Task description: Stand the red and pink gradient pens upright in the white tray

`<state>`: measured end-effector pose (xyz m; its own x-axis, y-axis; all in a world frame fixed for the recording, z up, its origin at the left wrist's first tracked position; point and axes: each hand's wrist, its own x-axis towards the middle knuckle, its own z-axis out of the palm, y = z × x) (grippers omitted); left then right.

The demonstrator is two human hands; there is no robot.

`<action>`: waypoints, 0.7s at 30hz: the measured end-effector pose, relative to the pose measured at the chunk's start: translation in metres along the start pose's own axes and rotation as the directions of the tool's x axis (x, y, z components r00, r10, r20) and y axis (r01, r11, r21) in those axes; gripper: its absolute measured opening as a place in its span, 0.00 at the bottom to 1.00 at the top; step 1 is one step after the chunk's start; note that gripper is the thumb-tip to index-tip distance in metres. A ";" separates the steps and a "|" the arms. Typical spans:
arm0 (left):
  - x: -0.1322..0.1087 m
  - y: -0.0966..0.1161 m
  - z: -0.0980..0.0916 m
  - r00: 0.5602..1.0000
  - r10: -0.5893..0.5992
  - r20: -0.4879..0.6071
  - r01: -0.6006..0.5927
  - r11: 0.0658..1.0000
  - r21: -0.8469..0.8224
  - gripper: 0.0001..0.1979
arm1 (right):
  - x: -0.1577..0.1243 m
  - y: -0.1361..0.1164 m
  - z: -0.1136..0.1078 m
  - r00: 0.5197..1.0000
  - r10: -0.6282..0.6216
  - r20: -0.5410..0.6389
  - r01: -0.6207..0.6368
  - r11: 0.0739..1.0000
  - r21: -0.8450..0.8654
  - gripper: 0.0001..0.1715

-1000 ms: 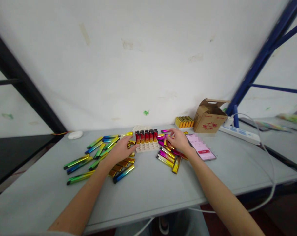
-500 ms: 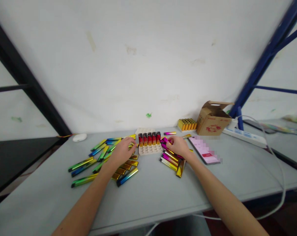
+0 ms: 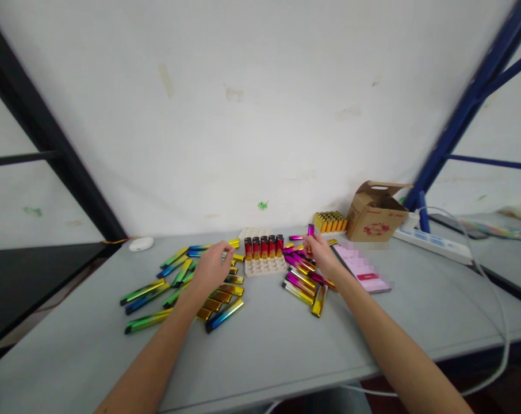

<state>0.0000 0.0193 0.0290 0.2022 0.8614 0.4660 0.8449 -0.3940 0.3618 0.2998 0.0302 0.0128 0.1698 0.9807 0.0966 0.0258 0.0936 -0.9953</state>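
In my right hand (image 3: 323,256), closed fingers hold a shiny purple lighter-like stick (image 3: 311,230) upright. Beneath that hand lies a pile of purple, gold and silver sticks (image 3: 298,280). My left hand (image 3: 215,264) hovers over green, blue and gold sticks (image 3: 183,273), its fingers curled together; what they hold, if anything, is hidden. Between both hands sits a pale tray (image 3: 265,267) with rows of round holes. A row of red-and-gold, black-topped pieces (image 3: 264,247) stands upright at its back.
A second pale holed sheet (image 3: 254,232) lies behind the tray. Yellow black-topped cylinders (image 3: 330,221), an open cardboard box (image 3: 375,214) and a white power strip (image 3: 433,244) stand at the back right. A phone (image 3: 366,270) lies right of my right hand; a white case (image 3: 141,244) is far left.
My right hand has risen from the purple pile, lifting one stick upright. My left hand has drawn slightly left, away from the tray. The camera view has shifted a little.
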 end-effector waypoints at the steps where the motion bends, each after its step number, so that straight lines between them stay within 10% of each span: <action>1: 0.000 0.000 0.000 1.000 0.006 0.000 -0.006 1.000 -0.003 0.13 | -0.001 -0.002 0.001 0.999 0.039 0.031 -0.042 0.995 0.088 0.15; 13: -0.001 0.001 0.008 0.996 0.091 0.009 -0.091 0.996 0.009 0.14 | -0.020 -0.025 0.011 0.879 0.158 0.450 -0.403 0.750 0.525 0.17; 21: -0.002 0.002 0.011 0.995 0.100 0.008 -0.100 0.995 -0.001 0.14 | -0.028 -0.030 0.007 0.653 0.041 0.756 -0.582 0.666 0.466 0.14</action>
<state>0.0064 0.0199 0.0200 0.2895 0.8201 0.4935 0.8202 -0.4784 0.3138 0.2876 0.0016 0.0397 -0.6331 0.7739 0.0149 -0.5411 -0.4287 -0.7235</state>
